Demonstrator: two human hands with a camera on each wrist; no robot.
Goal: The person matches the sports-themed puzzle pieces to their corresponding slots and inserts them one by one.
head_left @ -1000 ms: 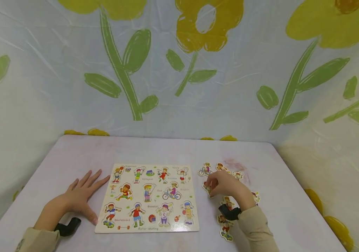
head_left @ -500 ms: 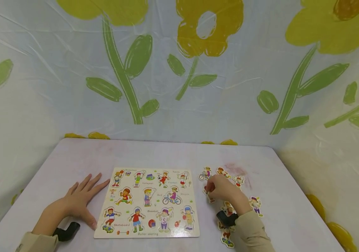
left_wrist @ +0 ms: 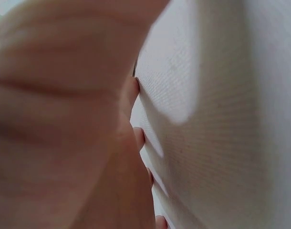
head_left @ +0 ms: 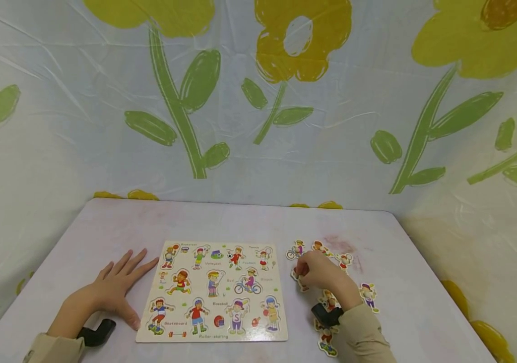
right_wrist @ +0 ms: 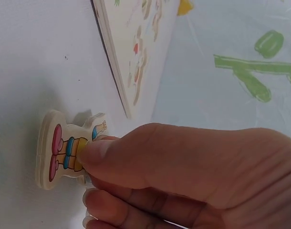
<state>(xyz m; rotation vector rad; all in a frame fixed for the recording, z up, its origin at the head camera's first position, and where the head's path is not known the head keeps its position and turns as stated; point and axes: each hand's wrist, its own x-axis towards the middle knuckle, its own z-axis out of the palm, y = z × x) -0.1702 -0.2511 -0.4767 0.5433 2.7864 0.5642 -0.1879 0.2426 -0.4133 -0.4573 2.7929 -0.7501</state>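
My right hand (head_left: 324, 276) pinches a small wooden puzzle piece (right_wrist: 64, 155) between thumb and fingers, over the table right of the board. The piece shows pink shoes, blue socks and yellow shorts; its upper part is hidden by the fingers. In the head view only part of this piece (head_left: 301, 285) shows under the hand. My left hand (head_left: 110, 291) lies with fingers spread on the table, its thumb at the left edge of the puzzle board (head_left: 195, 316). The board has printed sports figures in outlined slots. In the left wrist view the palm (left_wrist: 55, 119) fills much of the frame.
Around my right hand lie more pieces: a bicycle rider (head_left: 297, 250), a runner (head_left: 320, 247), a tennis player (head_left: 344, 261), a baseball player (head_left: 369, 297) and a skateboarder (head_left: 326, 342). A flower-print cloth (head_left: 331, 166) hangs behind the table.
The head view has tilted up slightly. My right forearm has shifted a little left, uncovering the baseball player piece, while its fingers stay at the same piece. The left hand keeps its place.
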